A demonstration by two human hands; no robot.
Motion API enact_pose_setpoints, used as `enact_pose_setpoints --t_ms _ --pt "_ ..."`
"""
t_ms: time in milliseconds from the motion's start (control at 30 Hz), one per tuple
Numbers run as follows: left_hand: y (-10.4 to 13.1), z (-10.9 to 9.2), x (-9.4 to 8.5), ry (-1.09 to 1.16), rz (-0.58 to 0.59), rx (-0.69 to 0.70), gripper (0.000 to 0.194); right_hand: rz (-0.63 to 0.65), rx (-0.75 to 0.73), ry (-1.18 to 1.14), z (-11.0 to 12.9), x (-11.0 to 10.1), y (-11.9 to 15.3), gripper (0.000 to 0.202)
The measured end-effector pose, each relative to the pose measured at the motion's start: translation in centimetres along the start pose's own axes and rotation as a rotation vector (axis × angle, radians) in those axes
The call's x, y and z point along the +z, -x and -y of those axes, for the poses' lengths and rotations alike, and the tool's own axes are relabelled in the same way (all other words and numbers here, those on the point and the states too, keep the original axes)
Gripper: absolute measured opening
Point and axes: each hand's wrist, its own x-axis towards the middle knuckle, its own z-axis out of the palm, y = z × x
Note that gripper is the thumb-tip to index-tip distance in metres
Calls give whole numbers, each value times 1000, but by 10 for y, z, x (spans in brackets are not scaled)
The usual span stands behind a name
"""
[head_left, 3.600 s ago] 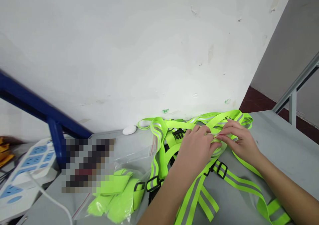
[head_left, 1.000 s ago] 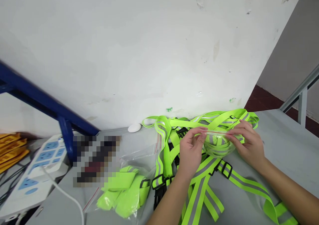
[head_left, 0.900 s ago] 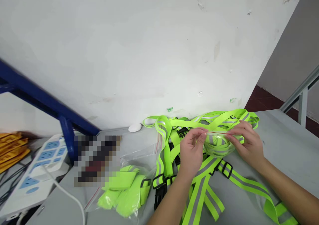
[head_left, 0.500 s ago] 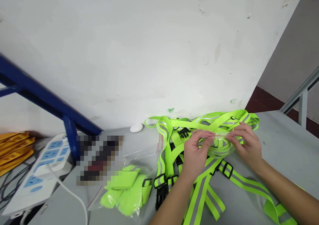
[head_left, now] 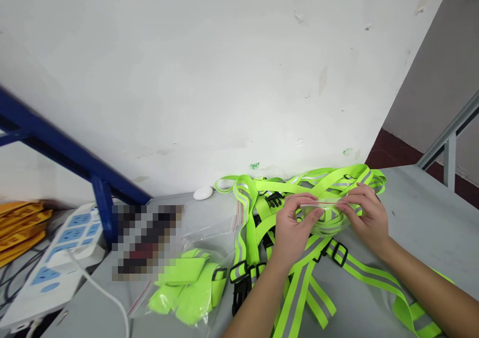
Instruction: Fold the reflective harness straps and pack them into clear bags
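Between my hands is a clear zip-lock bag (head_left: 331, 226) with a rolled neon-green reflective strap inside and a red line along its top edge. My left hand (head_left: 295, 226) pinches the bag's top edge on the left, thumb lying against the plastic. The right-hand end of the same edge is pinched by the fingers of my right hand (head_left: 368, 221). Beneath and around the bag lies a tangled heap of neon-green reflective straps (head_left: 299, 298) with grey stripes and black buckles, partly hidden by my hands and forearms.
Left of the heap lies another clear bag (head_left: 187, 288) holding folded green straps. A white mouse-like object (head_left: 203, 193) sits by the wall. Further left are a white power strip (head_left: 56, 268) with a cable, orange packets (head_left: 22, 228) and a blue metal frame (head_left: 105, 203). A patch is pixelated.
My left thumb has shifted right along the bag's top, and the red line of the edge shows more beside the left fingers. The view has moved slightly.
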Motion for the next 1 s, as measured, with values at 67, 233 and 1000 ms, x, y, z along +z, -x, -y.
enact_pose_setpoints --t_ms 67,233,1000 --pt "0 -1 0 -27 14 9 15 7 1 5 0 0 0 11" --pt "0 -4 1 -62 20 78 8 14 6 5 1 1 2 11" --pt "2 -4 4 35 162 5 11 162 19 -13 22 -7 -13 9"
